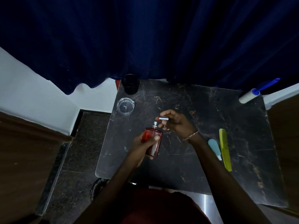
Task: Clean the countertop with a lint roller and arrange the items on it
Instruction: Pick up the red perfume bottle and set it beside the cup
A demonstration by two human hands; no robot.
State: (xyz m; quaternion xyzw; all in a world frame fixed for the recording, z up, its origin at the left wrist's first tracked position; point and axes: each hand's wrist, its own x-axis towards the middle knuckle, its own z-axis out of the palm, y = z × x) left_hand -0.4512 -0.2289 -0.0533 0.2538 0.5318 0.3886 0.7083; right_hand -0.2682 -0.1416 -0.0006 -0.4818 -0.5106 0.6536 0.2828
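Note:
My left hand [142, 147] grips a red glass perfume bottle [152, 139] above the dark marble countertop [202, 113], its silver spray nozzle bare and pointing away from me. My right hand [176, 122] holds the bottle's silver cap [163, 118] just above and to the right of the nozzle, not touching it. The lint roller [254, 92], white roll with a blue handle, lies at the far right corner of the countertop.
A black cup [130, 84] stands at the far left corner, with a clear glass ashtray [125, 105] in front of it. A light blue tube [214, 148] and a yellow-green comb [224, 149] lie side by side on the right. A dark blue curtain [145, 38] hangs behind.

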